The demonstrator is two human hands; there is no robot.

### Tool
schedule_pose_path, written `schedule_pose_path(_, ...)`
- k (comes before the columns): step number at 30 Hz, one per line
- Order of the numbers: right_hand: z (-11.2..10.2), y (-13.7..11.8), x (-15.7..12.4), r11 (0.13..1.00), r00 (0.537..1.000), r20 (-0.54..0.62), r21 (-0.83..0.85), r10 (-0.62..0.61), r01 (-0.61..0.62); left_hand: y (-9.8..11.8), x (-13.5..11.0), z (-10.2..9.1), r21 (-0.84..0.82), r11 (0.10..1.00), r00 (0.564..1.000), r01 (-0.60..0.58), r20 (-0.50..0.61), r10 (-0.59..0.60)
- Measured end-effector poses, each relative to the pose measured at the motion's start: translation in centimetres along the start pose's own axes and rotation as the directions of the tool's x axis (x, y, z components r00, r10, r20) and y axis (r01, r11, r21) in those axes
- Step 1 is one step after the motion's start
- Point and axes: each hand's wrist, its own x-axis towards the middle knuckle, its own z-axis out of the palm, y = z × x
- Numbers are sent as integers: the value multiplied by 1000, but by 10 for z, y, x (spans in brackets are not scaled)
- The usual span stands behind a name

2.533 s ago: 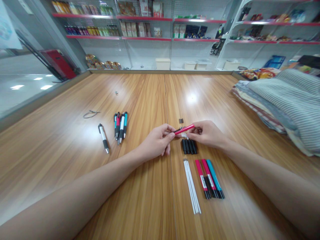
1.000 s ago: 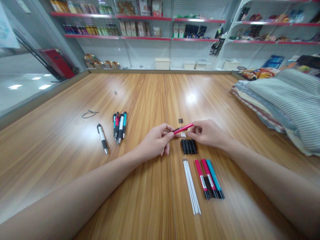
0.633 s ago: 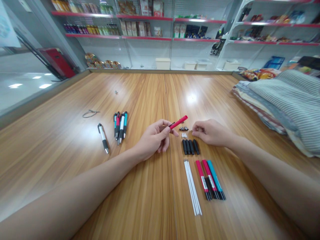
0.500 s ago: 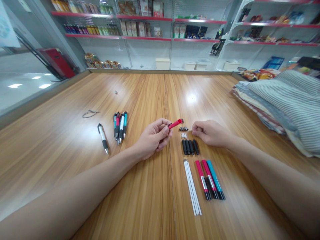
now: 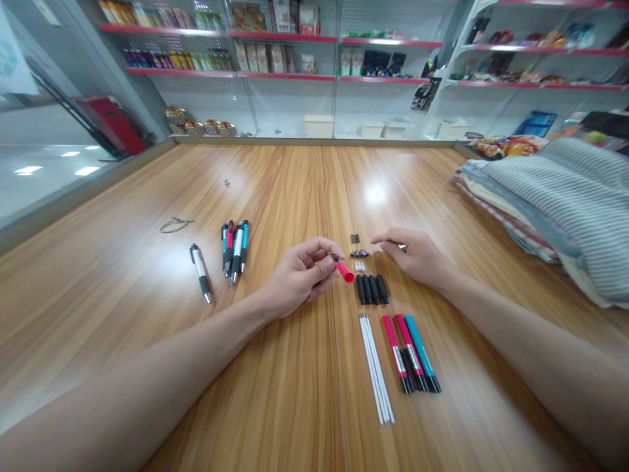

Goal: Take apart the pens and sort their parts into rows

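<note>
My left hand (image 5: 303, 272) is closed round a red pen barrel (image 5: 345, 271), whose hollow open end points down toward the right. My right hand (image 5: 415, 254) hovers near the small parts, its index finger stretched toward the springs (image 5: 354, 238). Something small and white shows between its thumb and curled fingers, mostly hidden. Below the springs are silver pen tips (image 5: 359, 254), small white plastic pieces (image 5: 360, 267) and black rubber grips (image 5: 372, 289). Nearer me lie white ink refills (image 5: 376, 368) and, beside them, red barrels (image 5: 397, 354) and a teal barrel (image 5: 423, 354).
On the left lie a cluster of whole pens (image 5: 234, 252) and a single white pen (image 5: 200, 273). A thin grey loop (image 5: 175, 225) and a tiny metal bit (image 5: 227, 183) are farther back. Folded cloths (image 5: 555, 203) cover the table's right edge. Stocked shelves (image 5: 289, 77) stand behind.
The red barrel's open end has swung from pointing up and right to pointing down toward me. My right hand has lifted slightly, and its index finger has straightened out of a pinch.
</note>
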Motion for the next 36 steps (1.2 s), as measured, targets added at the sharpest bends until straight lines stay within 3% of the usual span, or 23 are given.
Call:
schedule_pose_path(8,2,0,0,985,986,-79,107,144,-135,1,1,1,-28,999,999,40,-35,-41)
schedule_pose_path(13,2,2,1,995,980,-167,5,104,-104,1,1,0,-20,999,997,47,-52,-48)
schedule_pose_path(24,2,0,2,987,986,-96,-71,138,-145,4,0,4,43,998,970,40,-240,-29)
schedule_pose_path(36,0,-2,2,990,992,-49,-73,115,-118,7,6,-2,-181,983,948,-8,-316,-51)
